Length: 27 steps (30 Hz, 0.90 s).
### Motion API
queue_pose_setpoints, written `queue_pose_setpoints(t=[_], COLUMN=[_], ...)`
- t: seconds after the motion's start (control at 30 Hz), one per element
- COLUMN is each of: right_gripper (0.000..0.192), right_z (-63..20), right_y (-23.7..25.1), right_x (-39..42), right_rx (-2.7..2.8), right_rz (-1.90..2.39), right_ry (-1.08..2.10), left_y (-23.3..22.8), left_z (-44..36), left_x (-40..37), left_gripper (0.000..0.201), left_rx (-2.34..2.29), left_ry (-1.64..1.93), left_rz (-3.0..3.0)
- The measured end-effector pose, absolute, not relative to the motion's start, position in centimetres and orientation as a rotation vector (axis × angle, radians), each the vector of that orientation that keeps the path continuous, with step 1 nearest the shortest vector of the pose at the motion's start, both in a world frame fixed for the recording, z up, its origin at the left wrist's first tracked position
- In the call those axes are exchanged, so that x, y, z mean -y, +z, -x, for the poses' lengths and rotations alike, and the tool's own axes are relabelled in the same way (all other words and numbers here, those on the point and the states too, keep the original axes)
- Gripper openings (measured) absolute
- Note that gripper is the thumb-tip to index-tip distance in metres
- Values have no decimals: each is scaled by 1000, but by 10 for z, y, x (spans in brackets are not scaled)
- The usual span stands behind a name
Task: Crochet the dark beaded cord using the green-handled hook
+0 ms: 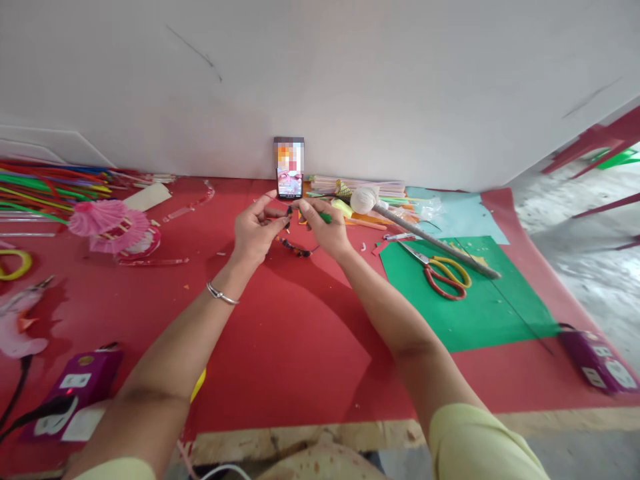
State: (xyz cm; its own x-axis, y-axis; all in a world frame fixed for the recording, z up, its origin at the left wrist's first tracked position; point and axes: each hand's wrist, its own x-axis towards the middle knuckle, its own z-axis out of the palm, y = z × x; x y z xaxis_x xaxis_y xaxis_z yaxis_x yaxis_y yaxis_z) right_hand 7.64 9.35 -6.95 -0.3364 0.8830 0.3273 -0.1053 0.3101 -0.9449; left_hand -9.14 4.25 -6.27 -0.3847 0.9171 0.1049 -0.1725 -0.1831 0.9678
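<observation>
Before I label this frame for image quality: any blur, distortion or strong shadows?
Head view: even, soft light; the forearms throw faint shadows on the red sheet. Edges bow from wide-angle distortion. The phone screen is pixelated. The small piece between left hand and right hand is too small to resolve.

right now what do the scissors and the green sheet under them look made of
Scissors: metal blades by their grey sheen, with glossy handle loops, one yellow and one red, probably plastic. Green sheet: thin, flat and matte, lying smooth with clean straight edges, so likely craft paper or foam sheet; the picture cannot settle which.
</observation>
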Motion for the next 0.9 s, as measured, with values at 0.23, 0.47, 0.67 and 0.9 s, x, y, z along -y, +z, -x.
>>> queue_pose_setpoints(t=[0.23,0.47,0.67,0.9], right_gripper=[44,57,59,47], right_z=[-74,-78,-83,-77], right_y=[-67,-73,-65,-68], right_x=[-84,-101,-105,-94], right_rx=[1589,1347,1319,1875], right_rz=[537,621,749,697], right_ry=[1187,1655,1803,906], left_y=[-52,-52,-58,-65], left_z=[106,103,98,91], left_x=[-38,-37,-39,-42], left_gripper=[58,52,63,76], left_rx=[-999,-994,-1077,-1264], left_ry=[1385,1388,1407,1703], left_rz=[-806,-816,-867,-953])
